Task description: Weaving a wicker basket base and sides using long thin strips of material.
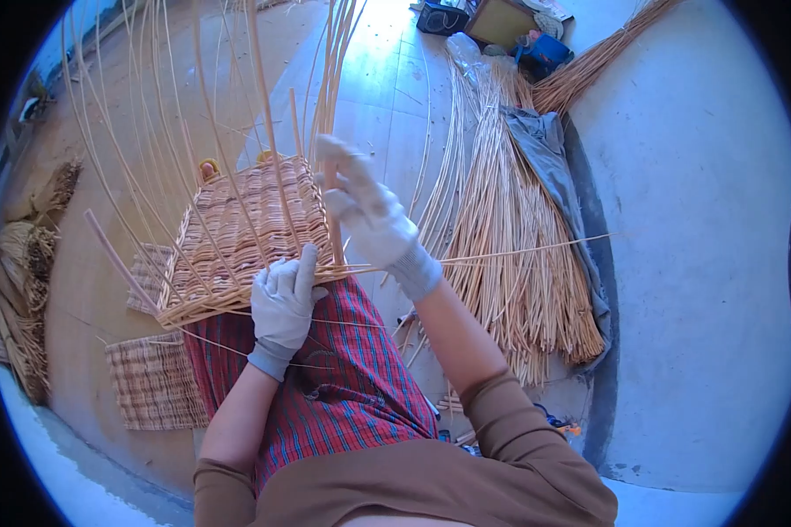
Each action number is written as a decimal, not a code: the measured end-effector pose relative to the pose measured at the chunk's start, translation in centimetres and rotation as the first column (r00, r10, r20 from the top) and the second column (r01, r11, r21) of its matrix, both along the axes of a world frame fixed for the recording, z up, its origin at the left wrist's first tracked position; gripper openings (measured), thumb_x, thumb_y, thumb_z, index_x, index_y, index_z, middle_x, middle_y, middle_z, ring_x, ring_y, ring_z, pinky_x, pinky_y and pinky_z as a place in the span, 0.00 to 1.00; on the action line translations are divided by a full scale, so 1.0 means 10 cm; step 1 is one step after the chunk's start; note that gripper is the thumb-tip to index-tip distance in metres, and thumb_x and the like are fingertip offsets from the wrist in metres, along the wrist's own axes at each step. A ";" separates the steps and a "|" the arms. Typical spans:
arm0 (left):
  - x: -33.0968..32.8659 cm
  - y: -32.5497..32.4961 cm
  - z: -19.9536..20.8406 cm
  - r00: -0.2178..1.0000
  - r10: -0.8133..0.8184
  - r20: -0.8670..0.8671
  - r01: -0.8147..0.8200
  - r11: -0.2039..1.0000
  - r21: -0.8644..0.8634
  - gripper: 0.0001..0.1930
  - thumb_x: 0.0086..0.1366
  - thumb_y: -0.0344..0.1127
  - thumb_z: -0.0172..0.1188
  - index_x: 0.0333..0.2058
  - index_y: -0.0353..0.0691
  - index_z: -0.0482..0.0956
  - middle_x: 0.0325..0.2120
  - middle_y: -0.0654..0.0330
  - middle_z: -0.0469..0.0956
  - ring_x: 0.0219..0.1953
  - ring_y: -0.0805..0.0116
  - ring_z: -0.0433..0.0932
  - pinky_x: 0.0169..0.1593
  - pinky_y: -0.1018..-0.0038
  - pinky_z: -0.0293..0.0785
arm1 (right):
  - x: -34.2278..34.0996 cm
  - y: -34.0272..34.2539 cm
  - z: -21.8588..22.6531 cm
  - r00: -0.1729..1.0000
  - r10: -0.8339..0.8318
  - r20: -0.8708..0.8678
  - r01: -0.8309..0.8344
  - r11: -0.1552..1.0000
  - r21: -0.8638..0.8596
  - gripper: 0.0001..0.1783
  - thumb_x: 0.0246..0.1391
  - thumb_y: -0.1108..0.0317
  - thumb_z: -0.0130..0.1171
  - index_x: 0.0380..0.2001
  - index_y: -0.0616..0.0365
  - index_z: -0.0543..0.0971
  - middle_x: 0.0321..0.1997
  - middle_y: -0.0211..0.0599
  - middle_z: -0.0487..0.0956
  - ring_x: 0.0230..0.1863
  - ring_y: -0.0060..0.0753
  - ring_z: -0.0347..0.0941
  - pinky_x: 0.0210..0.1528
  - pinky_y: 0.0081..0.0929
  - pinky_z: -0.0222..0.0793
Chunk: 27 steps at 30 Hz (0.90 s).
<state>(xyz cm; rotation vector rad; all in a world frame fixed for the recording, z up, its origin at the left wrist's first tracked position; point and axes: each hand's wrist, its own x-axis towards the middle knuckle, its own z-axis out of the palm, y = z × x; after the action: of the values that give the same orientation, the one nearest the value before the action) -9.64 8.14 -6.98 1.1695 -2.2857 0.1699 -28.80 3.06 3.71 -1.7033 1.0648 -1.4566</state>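
A woven wicker basket (239, 215) rests on my lap, its flat base bordered by a braided edge. Long thin wicker rods (264, 105) rise from its sides. My left hand (283, 303), in a white knit glove, is closed over the near edge, its index finger lying along the weave. Just beyond the basket's right corner, my gloved right hand (373, 215) is raised beside the upright rods, fingers stretched and apart, slightly blurred. A thin rod (518, 252) runs from the near edge out to the right, passing by the right wrist.
A large bundle of peeled rods (510, 237) lies on the floor at right, over a grey cloth (549, 149). Woven mats (154, 382) lie at left, near dried plant bundles (22, 290). At the back stand a blue object (545, 51) and another rod bundle (598, 57).
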 end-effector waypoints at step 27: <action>-0.12 0.22 0.57 0.964 0.233 0.130 -0.230 0.972 -0.038 0.33 0.49 0.35 0.74 0.58 0.56 0.82 0.45 0.60 0.73 0.50 0.57 0.73 0.55 0.56 0.69 | -0.45 0.49 -0.81 0.487 -0.109 -0.866 -0.121 0.974 -0.190 0.28 0.58 0.54 0.61 0.59 0.53 0.78 0.56 0.40 0.83 0.45 0.40 0.83 0.40 0.39 0.81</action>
<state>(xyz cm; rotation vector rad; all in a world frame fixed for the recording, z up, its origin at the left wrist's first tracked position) -10.86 10.30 -1.31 1.4522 -2.2475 0.3717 -33.32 7.96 -4.40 -2.7471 1.4012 -0.5999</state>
